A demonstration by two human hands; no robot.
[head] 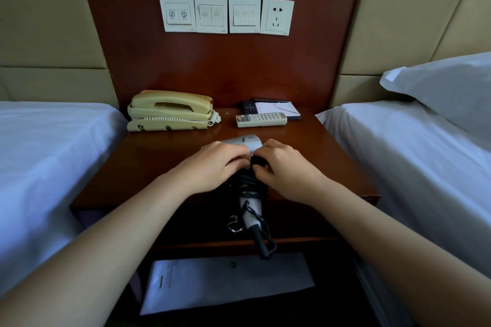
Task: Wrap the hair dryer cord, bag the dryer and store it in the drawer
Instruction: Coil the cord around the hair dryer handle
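Both grips on the hair dryer (245, 141) at the bench (159, 162) front edge. My left grip (212, 164) curls round the dryer's neck, my right grip (284, 170) pinches the black cord (247, 180), which is coiled round the handle. White body lies on the bench, handle sticks past the edge toward me in front of the drawer (199, 220), beside its ring pull (235, 225). Behind: cream telephone (170, 111), remote (261, 119), notepad (276, 108). White sheet (225, 281) lies below. Left bed (39, 154), right bed (411, 154) with pillow (446, 93), switch plates (225, 14) on the wall
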